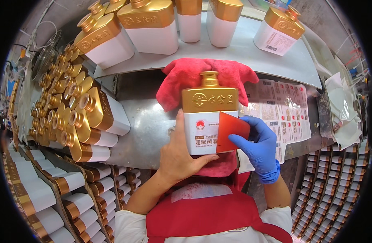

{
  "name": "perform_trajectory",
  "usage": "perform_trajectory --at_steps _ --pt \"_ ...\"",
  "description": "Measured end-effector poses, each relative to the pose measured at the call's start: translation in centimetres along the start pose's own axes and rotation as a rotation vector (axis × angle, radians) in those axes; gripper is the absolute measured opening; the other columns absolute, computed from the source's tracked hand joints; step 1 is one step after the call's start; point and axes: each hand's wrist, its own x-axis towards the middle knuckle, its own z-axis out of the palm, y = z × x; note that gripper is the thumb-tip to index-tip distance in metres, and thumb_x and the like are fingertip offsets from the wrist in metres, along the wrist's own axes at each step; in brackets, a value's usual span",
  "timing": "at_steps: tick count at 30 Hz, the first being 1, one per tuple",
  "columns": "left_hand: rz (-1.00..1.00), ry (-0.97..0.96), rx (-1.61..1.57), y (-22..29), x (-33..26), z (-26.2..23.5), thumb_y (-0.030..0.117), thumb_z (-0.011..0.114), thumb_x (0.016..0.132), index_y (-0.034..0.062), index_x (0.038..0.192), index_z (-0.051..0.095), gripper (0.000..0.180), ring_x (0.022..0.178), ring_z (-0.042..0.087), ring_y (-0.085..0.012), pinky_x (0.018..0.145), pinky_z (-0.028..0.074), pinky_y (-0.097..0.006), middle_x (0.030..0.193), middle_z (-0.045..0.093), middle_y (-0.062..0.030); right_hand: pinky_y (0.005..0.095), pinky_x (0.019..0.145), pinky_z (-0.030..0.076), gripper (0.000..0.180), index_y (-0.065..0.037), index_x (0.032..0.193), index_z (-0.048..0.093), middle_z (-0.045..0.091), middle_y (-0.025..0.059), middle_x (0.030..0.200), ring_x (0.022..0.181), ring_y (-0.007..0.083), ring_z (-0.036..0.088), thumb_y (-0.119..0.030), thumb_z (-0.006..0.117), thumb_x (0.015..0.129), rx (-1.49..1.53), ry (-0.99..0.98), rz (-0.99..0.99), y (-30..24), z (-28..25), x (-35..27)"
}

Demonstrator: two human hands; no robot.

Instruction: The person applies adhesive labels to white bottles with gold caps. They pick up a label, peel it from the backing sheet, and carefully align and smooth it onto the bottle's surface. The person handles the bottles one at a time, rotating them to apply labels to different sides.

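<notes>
A white flat bottle with a gold shoulder and gold cap lies on a red cloth on the metal bench. My left hand, bare, grips the bottle's lower left corner and base. In its blue glove, my right hand presses a red flat card against the bottle's right front, over its label.
Several more white-and-gold bottles stand on the metal shelf behind and lie stacked at the left. Label sheets lie at the right. Racks of bottles fill the lower left and lower right. White cloths sit far right.
</notes>
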Motion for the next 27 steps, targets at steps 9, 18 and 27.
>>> perform_trajectory --at_steps 9,18,27 --pt "0.012 0.01 -0.024 0.1 0.0 0.0 0.039 0.084 0.061 -0.0064 0.144 0.008 0.122 0.099 0.06 -0.0361 0.075 0.052 -0.04 0.121 0.049 -0.0257 0.0229 0.07 0.052 0.039 0.003 0.108 0.061 0.066 0.0063 0.093 0.081 0.0094 0.063 -0.007 0.076 0.074 -0.045 0.001 -0.026 0.02 -0.06 0.0" --pt "0.018 0.018 0.015 0.05 -0.01 0.07 0.038 0.084 0.061 -0.0066 0.144 0.009 0.12 0.099 0.059 -0.0363 0.074 0.052 -0.04 0.121 0.049 -0.0256 0.0223 0.067 0.051 0.039 0.001 0.11 0.061 0.066 0.0052 0.091 0.078 0.0084 0.062 -0.008 0.076 0.075 -0.063 0.015 -0.054 0.4 0.12 0.06" --pt "0.014 0.015 -0.005 0.12 -0.06 0.09 0.038 0.084 0.062 -0.0063 0.144 0.01 0.119 0.1 0.059 -0.0367 0.073 0.052 -0.04 0.124 0.048 -0.0263 0.0212 0.07 0.053 0.041 0.002 0.11 0.059 0.066 0.0076 0.095 0.081 0.0093 0.063 -0.005 0.077 0.074 -0.132 0.012 -0.071 0.44 0.13 0.14"
